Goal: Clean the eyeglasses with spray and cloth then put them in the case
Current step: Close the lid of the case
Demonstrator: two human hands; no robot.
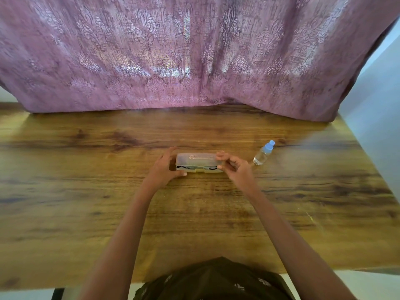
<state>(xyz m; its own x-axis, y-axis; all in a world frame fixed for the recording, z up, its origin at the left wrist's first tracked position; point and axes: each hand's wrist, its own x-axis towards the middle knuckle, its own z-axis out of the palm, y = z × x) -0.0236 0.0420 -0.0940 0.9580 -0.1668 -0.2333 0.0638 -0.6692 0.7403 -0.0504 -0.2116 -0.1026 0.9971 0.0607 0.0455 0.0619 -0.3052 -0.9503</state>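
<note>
Case between both hands — either the very start or the very end.
The left hand [165, 167] and right hand [234, 166] pinch the ends of the translucent case [198, 162]; dark eyeglasses [195, 168] show inside, the spray bottle [263, 153] stands just beyond the right hand — no cloth visible.

Two bare forearms reach forward and converge, the left hand [165, 167] cupped with fingers curled and thumb stretched rightward, the right hand [234, 167] mirroring it with fingertips bent inward and thumb pointing left, palms facing each other.
</note>
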